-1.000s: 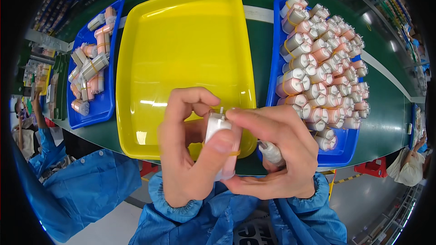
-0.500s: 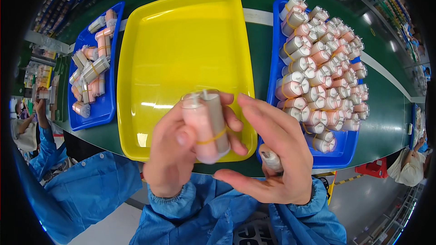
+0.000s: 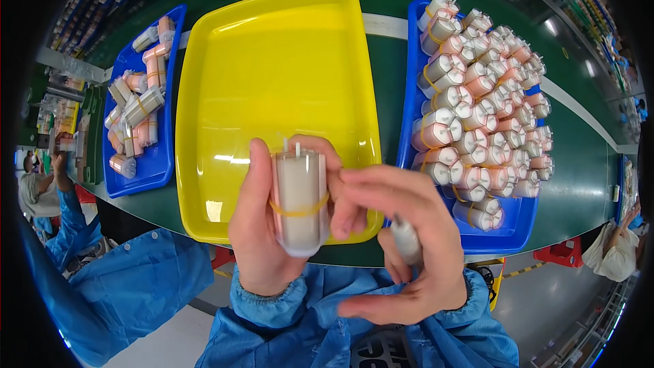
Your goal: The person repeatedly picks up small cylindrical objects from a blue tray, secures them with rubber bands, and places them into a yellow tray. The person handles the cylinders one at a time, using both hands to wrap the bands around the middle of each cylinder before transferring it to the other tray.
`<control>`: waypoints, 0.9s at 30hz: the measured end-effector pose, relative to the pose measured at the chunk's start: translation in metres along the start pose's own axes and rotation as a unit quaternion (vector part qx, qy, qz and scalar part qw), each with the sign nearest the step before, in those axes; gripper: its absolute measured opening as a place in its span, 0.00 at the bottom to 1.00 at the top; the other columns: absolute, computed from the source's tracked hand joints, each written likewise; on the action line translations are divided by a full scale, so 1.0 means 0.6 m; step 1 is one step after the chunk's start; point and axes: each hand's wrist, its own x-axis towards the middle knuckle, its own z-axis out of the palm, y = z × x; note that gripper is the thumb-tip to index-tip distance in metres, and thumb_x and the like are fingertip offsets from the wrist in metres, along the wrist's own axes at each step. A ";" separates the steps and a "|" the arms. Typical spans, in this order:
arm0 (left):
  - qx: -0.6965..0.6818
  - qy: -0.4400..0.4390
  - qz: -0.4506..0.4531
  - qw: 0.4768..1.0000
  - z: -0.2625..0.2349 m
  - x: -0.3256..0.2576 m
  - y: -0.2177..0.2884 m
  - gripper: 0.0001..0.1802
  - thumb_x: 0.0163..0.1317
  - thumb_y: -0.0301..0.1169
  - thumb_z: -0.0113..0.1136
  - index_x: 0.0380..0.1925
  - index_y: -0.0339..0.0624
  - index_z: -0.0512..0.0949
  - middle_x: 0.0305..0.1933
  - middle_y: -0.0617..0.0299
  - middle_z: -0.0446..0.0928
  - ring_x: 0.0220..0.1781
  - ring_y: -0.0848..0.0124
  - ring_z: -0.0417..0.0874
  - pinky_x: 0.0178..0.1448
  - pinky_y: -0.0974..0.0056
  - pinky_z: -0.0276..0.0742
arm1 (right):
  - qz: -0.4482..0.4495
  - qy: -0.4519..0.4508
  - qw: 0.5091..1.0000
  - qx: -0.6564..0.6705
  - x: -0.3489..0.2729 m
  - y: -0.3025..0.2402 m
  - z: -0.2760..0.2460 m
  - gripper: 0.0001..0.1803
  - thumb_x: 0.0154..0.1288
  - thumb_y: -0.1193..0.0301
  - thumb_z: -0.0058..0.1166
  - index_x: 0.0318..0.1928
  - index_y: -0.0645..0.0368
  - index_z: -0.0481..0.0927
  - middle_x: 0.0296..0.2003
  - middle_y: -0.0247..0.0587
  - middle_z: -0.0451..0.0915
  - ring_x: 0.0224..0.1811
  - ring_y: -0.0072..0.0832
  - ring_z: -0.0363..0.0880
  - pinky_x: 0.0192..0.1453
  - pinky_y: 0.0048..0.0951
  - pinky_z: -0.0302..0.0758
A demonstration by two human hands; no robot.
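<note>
bundle [image 3: 298, 194] in left grip [image 3: 260, 235], clamped between thumb and fingers; long axis away from wrist. right grip [image 3: 430, 249] just right, curled on small piece [image 3: 407, 242]; contact with bundle unclear.

Yellow tray [image 3: 279, 82]: smooth, glossy plastic
Blue trays [image 3: 518, 216]: shiny plastic
Held bundle [image 3: 298, 187]: clear, glossy plastic
Cuff [image 3: 269, 309]: wrinkled cloth, faint sheen
Whitish piece [image 3: 407, 242]: possibly plastic, blurred

Glare streaks the yellow tray [image 3: 272, 82]; dark fisheye edges curve.
</note>
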 end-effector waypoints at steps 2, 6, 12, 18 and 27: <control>0.096 0.037 0.012 0.995 0.003 -0.003 -0.003 0.36 0.75 0.54 0.19 0.39 0.35 0.73 0.33 0.54 0.71 0.37 0.65 0.72 0.49 0.63 0.68 | 0.088 0.008 0.993 0.074 -0.004 -0.010 0.001 0.45 0.41 0.76 0.78 0.61 0.65 0.68 0.58 0.44 0.70 0.32 0.15 0.72 0.32 0.17 0.66; 0.340 0.006 0.040 0.939 0.007 -0.012 -0.002 0.39 0.72 0.59 0.24 0.41 0.37 0.78 0.49 0.53 0.64 0.49 0.66 0.66 0.58 0.64 0.59 | 0.231 0.010 0.951 0.204 -0.006 -0.024 0.001 0.41 0.44 0.77 0.76 0.59 0.63 0.68 0.55 0.36 0.69 0.23 0.06 0.64 0.23 0.11 0.57; 0.489 0.111 0.218 0.837 0.025 -0.010 -0.003 0.47 0.64 0.69 0.30 0.54 0.36 0.75 0.57 0.50 0.62 0.57 0.60 0.66 0.67 0.57 0.57 | 0.357 -0.069 0.811 0.459 0.007 -0.023 -0.014 0.21 0.63 0.70 0.62 0.54 0.62 0.72 0.32 0.30 0.77 0.13 0.05 0.58 0.14 0.13 0.52; 0.517 -0.096 0.344 0.778 -0.040 0.010 0.002 0.51 0.50 0.63 0.65 0.60 0.29 0.64 0.57 0.41 0.68 0.58 0.55 0.73 0.61 0.55 0.69 | 0.462 -0.099 0.567 0.674 0.025 -0.003 -0.010 0.26 0.76 0.46 0.34 0.48 0.57 0.73 0.30 0.38 0.80 0.05 0.11 0.48 0.04 0.14 0.47; 0.518 -0.088 0.328 0.785 -0.049 0.016 0.001 0.42 0.45 0.51 0.73 0.53 0.31 0.72 0.54 0.42 0.73 0.56 0.54 0.76 0.60 0.55 0.71 | 0.415 -0.112 0.540 0.724 0.019 0.019 0.001 0.24 0.76 0.47 0.34 0.50 0.52 0.73 0.44 0.43 0.82 0.05 0.11 0.47 0.04 0.13 0.46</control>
